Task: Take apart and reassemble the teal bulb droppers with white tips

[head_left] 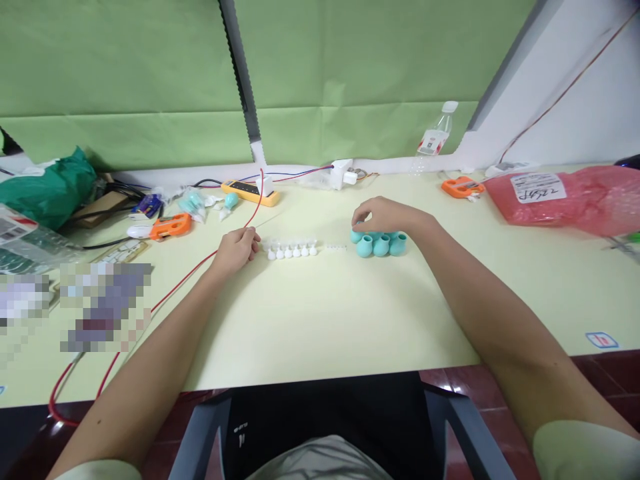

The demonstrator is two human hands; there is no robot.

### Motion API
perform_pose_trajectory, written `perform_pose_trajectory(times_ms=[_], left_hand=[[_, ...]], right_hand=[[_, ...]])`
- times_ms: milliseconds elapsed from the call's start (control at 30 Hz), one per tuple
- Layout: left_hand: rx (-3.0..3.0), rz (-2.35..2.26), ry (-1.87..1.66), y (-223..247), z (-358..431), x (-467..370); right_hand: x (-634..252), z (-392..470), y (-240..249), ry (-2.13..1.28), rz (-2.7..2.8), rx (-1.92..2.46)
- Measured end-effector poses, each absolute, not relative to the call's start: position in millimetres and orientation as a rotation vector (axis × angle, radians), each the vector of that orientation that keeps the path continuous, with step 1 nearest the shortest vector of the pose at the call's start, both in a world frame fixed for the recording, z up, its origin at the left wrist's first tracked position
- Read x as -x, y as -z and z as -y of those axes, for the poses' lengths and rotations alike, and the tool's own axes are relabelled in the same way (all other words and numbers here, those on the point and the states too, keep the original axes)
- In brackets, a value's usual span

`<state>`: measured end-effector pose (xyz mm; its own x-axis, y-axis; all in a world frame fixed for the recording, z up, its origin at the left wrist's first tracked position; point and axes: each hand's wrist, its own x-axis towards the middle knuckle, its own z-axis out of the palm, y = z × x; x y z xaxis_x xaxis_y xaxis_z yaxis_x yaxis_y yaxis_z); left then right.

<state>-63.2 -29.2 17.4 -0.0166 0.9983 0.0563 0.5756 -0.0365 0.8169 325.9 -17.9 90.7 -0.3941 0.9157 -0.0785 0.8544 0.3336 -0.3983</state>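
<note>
My left hand [239,248] rests on the table with its fingers curled together at the left end of a row of small white round-bodied pieces with clear tops [293,253]. Whether anything is between those fingers is hidden. A short strip of tiny clear pieces [336,247] lies right of that row. Further right stands a cluster of small teal pots with round bellies and open necks [381,246]. Above its back row, my right hand [384,215] bends down, thumb and fingertips closed at the back-left teal pot [356,236]. The hand partly covers the back pots.
A red cable [185,283] runs past my left forearm. A yellow multimeter-like device [250,193], white plug [343,175] and bottle [434,140] stand along the back. Orange tools [171,227] [463,187] lie left and right. A red bag [555,197] sits far right.
</note>
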Motion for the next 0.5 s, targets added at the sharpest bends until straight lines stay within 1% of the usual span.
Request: perform_pose_trajectory(times_ms=[167,500], left_hand=[[-1.618,-1.635,-0.914,-19,30,63],[-1.628,-1.652,-0.907,-20,32,62]], right_hand=[[-327,17,-91,-0.669,2.399,1.655],[-334,7,-82,-0.548,2.386,1.721]])
